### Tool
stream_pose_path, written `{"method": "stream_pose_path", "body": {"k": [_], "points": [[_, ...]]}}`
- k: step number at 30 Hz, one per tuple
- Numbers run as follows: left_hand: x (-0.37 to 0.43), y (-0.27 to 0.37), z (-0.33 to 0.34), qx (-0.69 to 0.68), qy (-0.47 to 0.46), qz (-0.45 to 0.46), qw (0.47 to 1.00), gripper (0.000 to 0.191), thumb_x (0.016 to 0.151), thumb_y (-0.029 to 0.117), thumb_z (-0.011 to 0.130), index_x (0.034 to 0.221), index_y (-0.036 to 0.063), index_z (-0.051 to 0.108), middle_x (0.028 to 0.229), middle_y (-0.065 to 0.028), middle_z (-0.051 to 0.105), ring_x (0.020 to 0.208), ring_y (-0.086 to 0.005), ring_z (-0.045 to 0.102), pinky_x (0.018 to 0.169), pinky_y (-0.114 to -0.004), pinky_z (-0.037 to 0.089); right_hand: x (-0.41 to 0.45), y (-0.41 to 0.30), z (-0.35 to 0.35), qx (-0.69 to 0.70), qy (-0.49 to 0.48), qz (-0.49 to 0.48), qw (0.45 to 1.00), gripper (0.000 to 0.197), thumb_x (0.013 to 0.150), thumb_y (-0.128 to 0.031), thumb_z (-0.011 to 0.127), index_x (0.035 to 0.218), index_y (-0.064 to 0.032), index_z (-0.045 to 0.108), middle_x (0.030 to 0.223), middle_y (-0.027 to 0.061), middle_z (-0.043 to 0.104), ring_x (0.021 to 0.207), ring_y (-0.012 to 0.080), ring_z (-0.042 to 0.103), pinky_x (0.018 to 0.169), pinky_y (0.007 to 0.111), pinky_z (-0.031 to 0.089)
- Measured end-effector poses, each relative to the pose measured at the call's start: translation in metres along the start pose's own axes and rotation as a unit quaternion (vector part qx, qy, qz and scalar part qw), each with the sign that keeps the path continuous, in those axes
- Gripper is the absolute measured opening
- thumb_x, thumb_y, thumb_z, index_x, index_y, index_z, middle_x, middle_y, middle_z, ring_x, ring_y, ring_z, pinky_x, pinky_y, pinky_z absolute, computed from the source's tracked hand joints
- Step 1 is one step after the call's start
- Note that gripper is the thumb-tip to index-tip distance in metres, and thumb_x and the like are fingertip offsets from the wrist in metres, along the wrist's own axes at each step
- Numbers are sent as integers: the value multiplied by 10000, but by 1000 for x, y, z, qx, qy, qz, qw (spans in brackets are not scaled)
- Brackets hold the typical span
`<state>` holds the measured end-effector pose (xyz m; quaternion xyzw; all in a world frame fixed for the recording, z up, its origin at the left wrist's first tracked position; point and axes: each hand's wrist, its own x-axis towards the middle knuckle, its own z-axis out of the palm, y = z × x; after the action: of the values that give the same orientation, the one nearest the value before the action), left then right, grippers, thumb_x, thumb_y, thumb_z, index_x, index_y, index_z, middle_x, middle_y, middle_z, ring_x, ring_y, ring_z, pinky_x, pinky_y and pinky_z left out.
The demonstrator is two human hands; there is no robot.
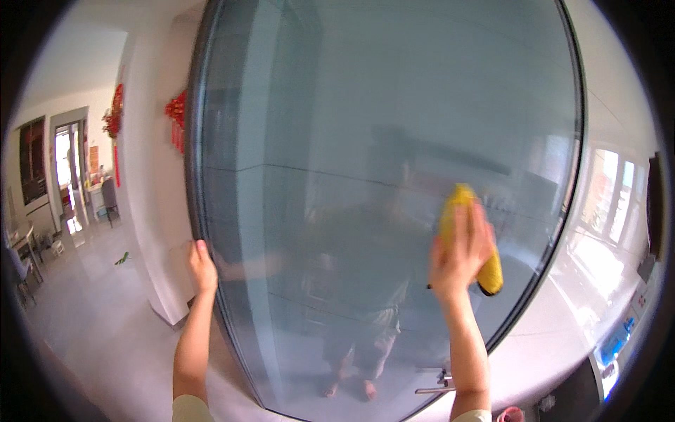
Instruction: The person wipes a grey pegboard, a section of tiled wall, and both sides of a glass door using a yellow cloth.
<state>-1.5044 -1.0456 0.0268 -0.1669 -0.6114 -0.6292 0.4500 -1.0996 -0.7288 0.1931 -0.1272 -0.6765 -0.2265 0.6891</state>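
Note:
A tall glass door (337, 221) with a dark frame fills the middle of the view and mirrors the room and my body. My right hand (464, 248) presses a yellow cleaning cloth (490, 271) flat against the right half of the pane; hand and cloth are slightly blurred. On the door's left frame edge (196, 200), my left hand (202, 268) rests with its fingers wrapped behind the edge, where they are hidden. A metal lever handle (435, 391) sits low on the door, partly behind my right forearm.
Left of the door stands a wall corner (158, 237) with red hanging ornaments (176, 118). Beyond it, a room holds chairs (108, 198) on a shiny tiled floor (105, 295). At lower right are a blue bottle (617, 342), a dark cabinet (569, 390) and a pink object (510, 414).

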Motion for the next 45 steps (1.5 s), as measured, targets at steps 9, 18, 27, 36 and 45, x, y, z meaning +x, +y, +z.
{"method": "stream_pose_path", "body": {"k": [9, 18, 27, 36, 45], "points": [[10, 3, 1, 0, 10, 14, 1000, 466, 1028, 363, 423, 909, -59, 580, 828, -140, 595, 782, -279, 557, 765, -385, 441, 2, 127, -42, -135, 57, 6, 989, 513, 826, -4, 548, 1337, -43, 521, 1320, 153, 548, 1237, 334, 482, 1036, 453, 348], [14, -8, -1, -36, -9, -123, 992, 662, 1003, 517, 388, 1302, -59, 520, 1298, -166, 573, 1209, -268, 523, 1033, -331, 366, -8, 73, -20, 1, 46, 72, 996, 743, 725, -11, 605, 1437, -113, 416, 1455, 192, 397, 1336, 375, 361, 1055, 538, 273], [16, 14, -9, -42, -101, -192, 975, 770, 971, 591, 392, 1357, -72, 460, 1383, -185, 503, 1286, -283, 465, 1079, -336, 328, -2, 106, -43, -29, 8, -66, 997, 633, 707, -49, 624, 1333, -94, 539, 1368, 158, 509, 1282, 346, 449, 1036, 491, 295], [12, -15, -7, -54, -61, -130, 988, 655, 1003, 516, 394, 1182, -85, 583, 1135, -172, 638, 1068, -277, 583, 963, -355, 415, 4, 139, -29, -80, 161, 143, 973, 455, 942, -115, 479, 1395, -72, 473, 1420, 140, 464, 1286, 314, 443, 1063, 436, 357], [-2, -23, -15, -46, -132, -105, 985, 615, 1016, 490, 370, 1214, -65, 545, 1108, -201, 638, 1062, -294, 589, 936, -371, 427, 35, -63, 37, -13, 107, 51, 993, 583, 755, -8, 513, 1334, -71, 549, 1401, 142, 500, 1323, 326, 431, 1086, 486, 306]]}}
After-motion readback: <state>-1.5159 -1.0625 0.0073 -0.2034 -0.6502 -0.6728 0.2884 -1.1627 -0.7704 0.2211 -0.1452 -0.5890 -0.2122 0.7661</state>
